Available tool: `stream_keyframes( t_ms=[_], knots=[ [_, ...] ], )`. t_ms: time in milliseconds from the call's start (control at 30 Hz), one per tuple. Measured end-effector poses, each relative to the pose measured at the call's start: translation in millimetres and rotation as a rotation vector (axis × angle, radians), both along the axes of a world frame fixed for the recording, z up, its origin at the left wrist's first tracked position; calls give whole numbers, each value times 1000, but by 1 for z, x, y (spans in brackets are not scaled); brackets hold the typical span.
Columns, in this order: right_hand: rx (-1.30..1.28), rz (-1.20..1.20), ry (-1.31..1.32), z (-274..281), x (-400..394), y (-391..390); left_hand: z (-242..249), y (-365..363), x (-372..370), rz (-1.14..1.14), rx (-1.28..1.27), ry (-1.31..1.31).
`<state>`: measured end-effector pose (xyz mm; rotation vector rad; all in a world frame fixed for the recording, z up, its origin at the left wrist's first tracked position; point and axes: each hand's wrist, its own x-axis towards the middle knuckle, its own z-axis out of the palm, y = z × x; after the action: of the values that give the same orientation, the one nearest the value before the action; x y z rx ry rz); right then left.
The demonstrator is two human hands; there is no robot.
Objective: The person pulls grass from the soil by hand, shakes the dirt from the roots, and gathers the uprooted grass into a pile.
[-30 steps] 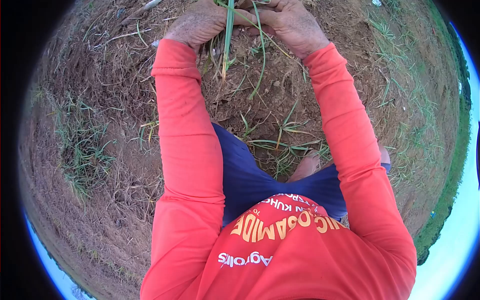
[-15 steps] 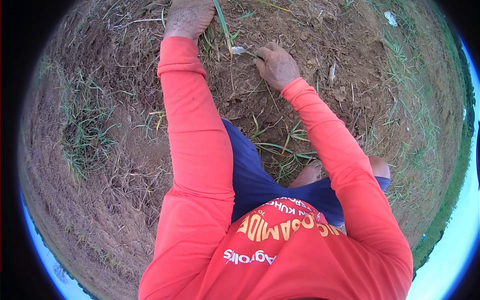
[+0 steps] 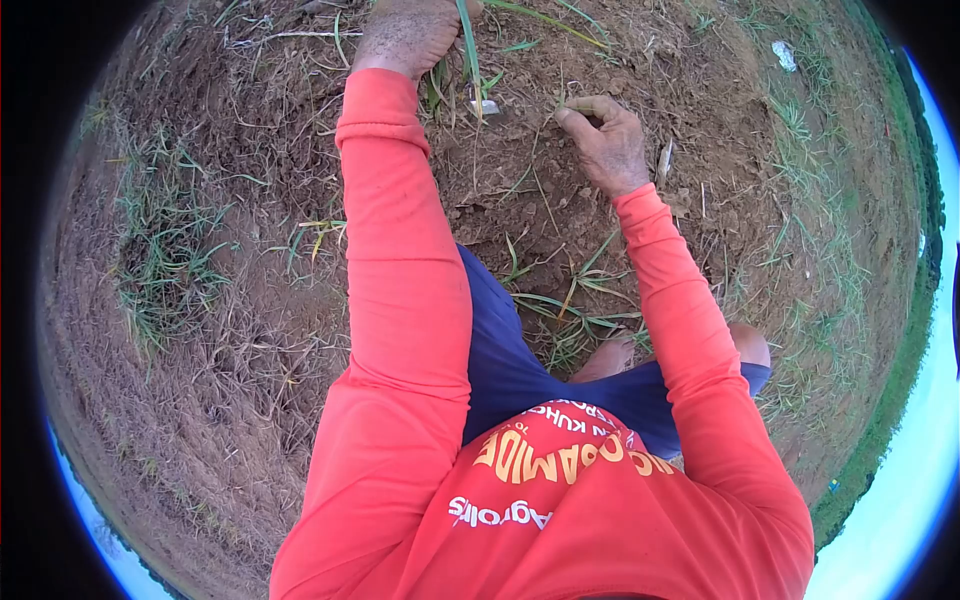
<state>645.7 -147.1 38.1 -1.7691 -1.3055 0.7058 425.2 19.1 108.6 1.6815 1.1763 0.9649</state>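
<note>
left hand: my left hand is at the top edge of the view, partly cut off, grip clenched on a bunch of grass stalks
grass stalks: green blades hang down from my fist, tips over the bare soil, just above a small pale scrap
right hand: my right hand is low over the soil, right of the stalks and apart from them
right grip: fingers curled, thumb and forefinger tips pinched together; too small to tell what, if anything, is between them, so I cannot tell
soil: loose brown dirt patch between my arms, dry roots and straw across it
grass tuft: a few green blades are rooted near my knee, below the right hand
left side: clump of grass well apart from both hands
far right: white litter scrap on the ground near the top edge
clothing: orange long sleeves, blue shorts
</note>
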Motion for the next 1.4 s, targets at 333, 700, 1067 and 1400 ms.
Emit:
stream_keyframes(
  t_ms=[333, 700, 1067, 1400],
  knots=[
    [12, 525, -673, -25, -16, -35, -3, -2, 4, 25, 93, 61],
    [12, 367, -495, -45, -13, -34, 6, -4, 10, 44, 34, 261],
    [-7, 403, -535, -48, -19, -31, 1, -3, 5, 12, 66, 118],
    [109, 307, -513, -55, -23, -33, 3, -1, 7, -5, 51, 167]
  ],
)
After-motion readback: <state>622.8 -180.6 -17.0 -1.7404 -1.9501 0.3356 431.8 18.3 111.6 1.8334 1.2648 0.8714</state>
